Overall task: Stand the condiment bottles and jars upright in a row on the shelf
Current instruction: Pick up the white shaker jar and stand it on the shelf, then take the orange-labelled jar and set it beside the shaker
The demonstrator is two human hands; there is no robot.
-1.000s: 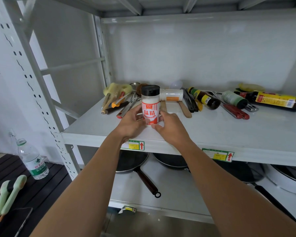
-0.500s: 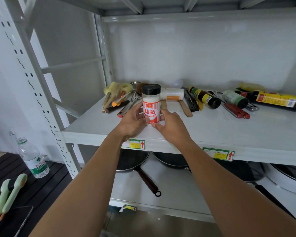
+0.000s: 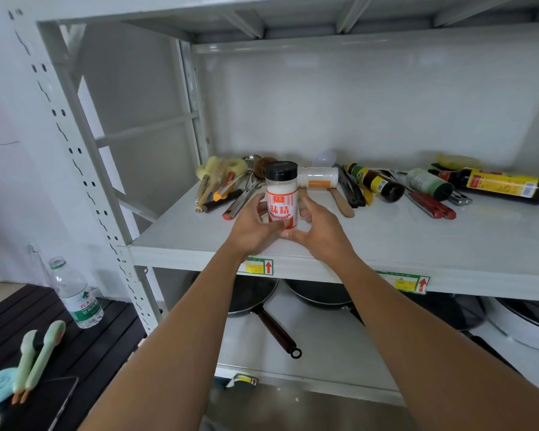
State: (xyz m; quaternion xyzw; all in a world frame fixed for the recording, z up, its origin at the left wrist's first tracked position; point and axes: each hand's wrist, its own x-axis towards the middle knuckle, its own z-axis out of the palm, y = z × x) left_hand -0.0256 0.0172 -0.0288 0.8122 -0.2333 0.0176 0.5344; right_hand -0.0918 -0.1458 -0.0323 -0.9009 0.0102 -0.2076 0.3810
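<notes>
Red-label jar [image 3: 282, 203] w/ black cap reads "味精". Shelf-edge stickers [image 3: 258, 266] show red up arrows; other bottle labels too blurred to read.

One head-worn wide-angle camera looks forward and slightly down at the pale grey metal shelf [image 3: 386, 241], close in front. Both forearms reach in from the bottom edge; edges bow outward.

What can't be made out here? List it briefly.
Head view only:
- Base of the MSG jar: hidden by the left hand and right hand, so shelf contact and each grip's firmness are unclear.
- Soy sauce bottle: its base end is cut off by the right edge.
- Salt shaker: its cap end is hidden behind the jar.
- Shelf-edge label: print too small.
</notes>
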